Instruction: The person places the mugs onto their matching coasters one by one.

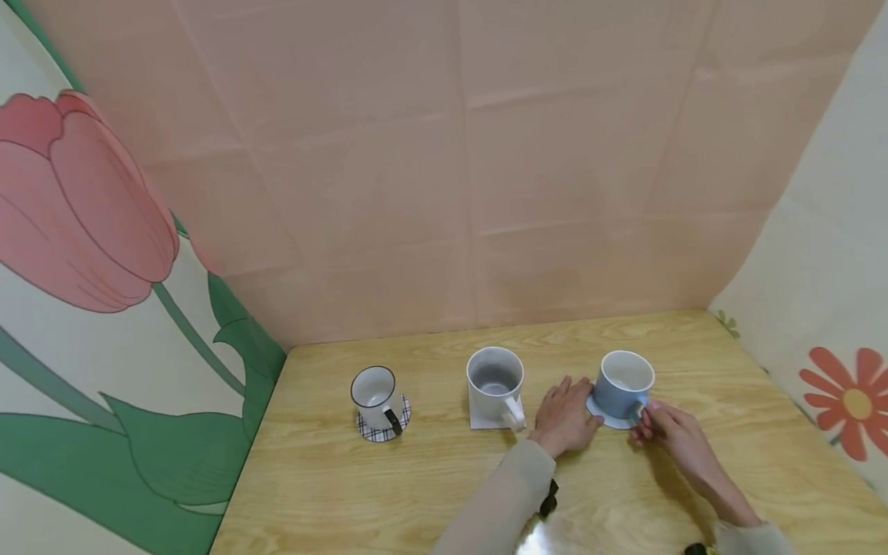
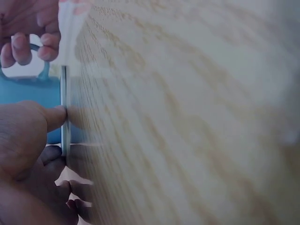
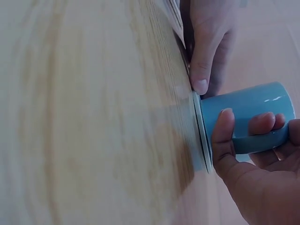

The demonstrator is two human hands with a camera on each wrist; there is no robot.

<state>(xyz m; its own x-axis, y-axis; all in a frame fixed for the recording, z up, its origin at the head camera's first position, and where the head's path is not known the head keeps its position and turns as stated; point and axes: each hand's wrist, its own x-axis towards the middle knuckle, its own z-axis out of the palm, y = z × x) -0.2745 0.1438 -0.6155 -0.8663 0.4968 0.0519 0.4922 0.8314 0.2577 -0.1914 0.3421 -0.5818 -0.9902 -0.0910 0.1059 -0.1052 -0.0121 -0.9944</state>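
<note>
On the right of the table a light blue mug (image 1: 616, 398) with a white inside stands upright on a round pale blue coaster (image 1: 616, 422). My right hand (image 1: 676, 439) holds the mug by its handle, the fingers curled through it in the right wrist view. At the coaster's left side, my left hand (image 1: 567, 416) holds the edge between thumb (image 2: 57, 117) and forefinger, low against the tabletop. Its other fingers rest near the table. The left wrist view shows the coaster (image 2: 64, 93) edge-on under the mug.
A white mug (image 1: 487, 389) stands on a square white coaster (image 1: 482, 421) left of my left hand. Further left, a dark-rimmed white mug (image 1: 378, 416) sits on a round plaid coaster (image 1: 371, 435). A pink cloth wall (image 1: 388, 193) borders the wooden table (image 1: 312, 478) at the back.
</note>
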